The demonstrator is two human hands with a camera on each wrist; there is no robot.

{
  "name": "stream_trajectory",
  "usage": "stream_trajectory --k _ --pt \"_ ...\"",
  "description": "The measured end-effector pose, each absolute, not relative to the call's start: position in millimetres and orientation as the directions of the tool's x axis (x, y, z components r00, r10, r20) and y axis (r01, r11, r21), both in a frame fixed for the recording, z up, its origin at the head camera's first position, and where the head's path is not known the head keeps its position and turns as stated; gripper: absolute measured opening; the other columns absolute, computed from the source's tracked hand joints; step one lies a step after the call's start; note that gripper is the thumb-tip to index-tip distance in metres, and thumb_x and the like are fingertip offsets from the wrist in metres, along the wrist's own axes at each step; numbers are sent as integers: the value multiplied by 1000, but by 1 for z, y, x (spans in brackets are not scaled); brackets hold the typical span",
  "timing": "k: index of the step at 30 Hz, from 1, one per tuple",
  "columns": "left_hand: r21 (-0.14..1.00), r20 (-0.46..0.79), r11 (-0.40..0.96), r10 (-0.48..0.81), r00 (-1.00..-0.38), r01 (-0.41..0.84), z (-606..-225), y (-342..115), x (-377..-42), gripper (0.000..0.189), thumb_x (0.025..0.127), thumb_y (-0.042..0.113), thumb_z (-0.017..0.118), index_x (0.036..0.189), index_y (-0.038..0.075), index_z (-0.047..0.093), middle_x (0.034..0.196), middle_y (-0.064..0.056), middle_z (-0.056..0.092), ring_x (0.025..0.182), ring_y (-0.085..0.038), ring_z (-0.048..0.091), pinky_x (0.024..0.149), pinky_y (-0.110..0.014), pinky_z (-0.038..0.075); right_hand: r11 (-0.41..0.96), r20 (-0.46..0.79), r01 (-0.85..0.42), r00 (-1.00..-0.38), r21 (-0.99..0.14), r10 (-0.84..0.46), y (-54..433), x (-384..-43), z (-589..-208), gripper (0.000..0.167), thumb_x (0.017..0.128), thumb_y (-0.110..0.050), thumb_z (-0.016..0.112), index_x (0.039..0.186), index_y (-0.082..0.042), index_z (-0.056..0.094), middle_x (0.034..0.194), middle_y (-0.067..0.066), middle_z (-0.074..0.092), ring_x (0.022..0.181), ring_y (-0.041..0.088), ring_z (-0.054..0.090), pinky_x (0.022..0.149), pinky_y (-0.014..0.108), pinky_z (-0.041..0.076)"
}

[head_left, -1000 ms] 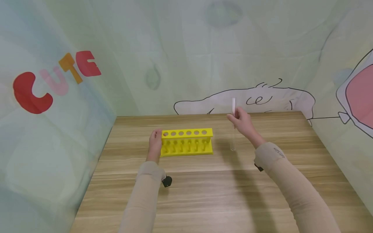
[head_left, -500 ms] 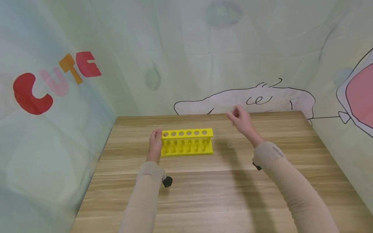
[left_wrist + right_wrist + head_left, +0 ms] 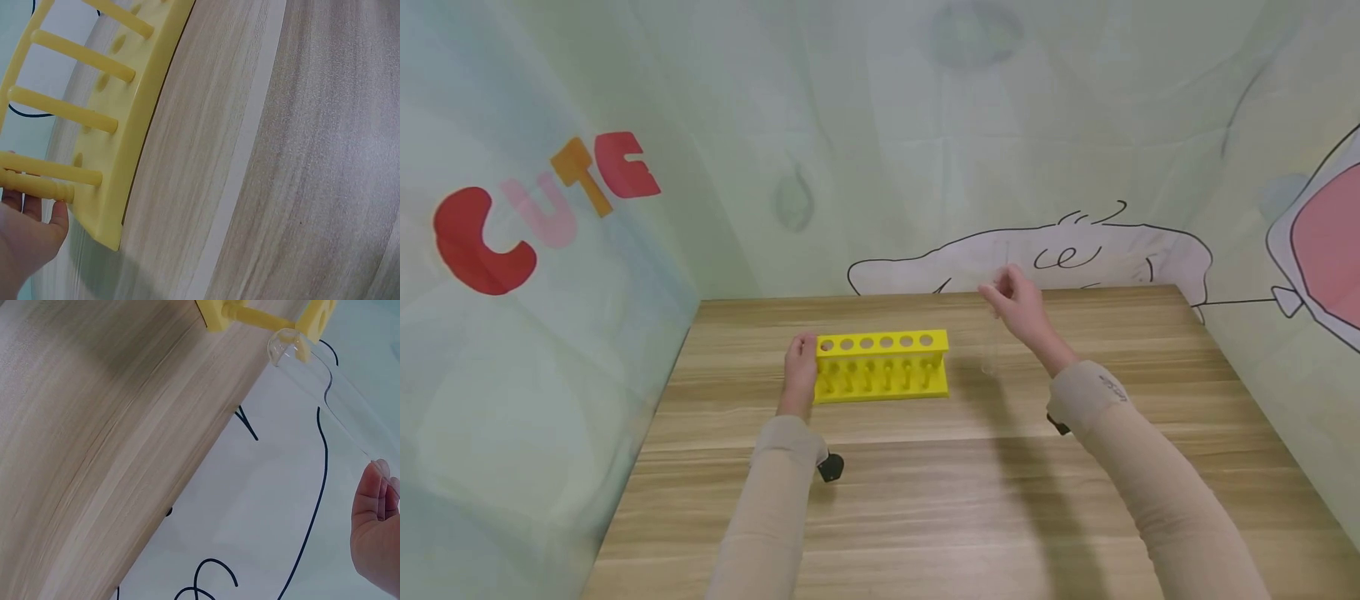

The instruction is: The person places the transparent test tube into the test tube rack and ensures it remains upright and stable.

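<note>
A yellow test tube rack (image 3: 880,397) stands on the table, with a row of round holes along its top and a row of pegs behind. My left hand (image 3: 799,371) grips its left end; in the left wrist view the thumb and fingers are around the end post (image 3: 39,185). To the right of the rack, my right hand (image 3: 1024,310) pinches a clear test tube (image 3: 337,403) between thumb and fingers. The tube is held above the table, its rounded bottom tilted toward the rack. It is faint in the head view. No tubes show in the rack's holes.
The wood-grain table (image 3: 910,517) ends at a back edge close behind the rack and the right hand. A printed cloth (image 3: 880,150) hangs behind and along both sides. Dark devices (image 3: 831,467) are worn at the wrists.
My right hand has shifted slightly left and up, and the test tube's lower end has swung left toward the rack. The left hand and the rack have stayed in place.
</note>
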State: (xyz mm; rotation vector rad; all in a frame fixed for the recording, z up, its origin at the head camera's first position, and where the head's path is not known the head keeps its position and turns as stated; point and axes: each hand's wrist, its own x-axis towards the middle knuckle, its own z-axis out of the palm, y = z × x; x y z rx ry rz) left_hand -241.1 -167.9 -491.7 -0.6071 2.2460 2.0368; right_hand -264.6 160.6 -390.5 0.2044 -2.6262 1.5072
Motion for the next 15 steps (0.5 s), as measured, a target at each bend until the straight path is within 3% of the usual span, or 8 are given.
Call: stream_trajectory --k 15 --pt "944 -305 44 -267 -914 -328 -493 -167 -243 40 95 40 30 124 14 39 121 -3 40 109 -19 33 98 -35 27 492 171 -184 -983 -851 -71 162 -267 -388 26 87 -32 52 91 -10 40 76 3 43 65 16 46 56 24 39"
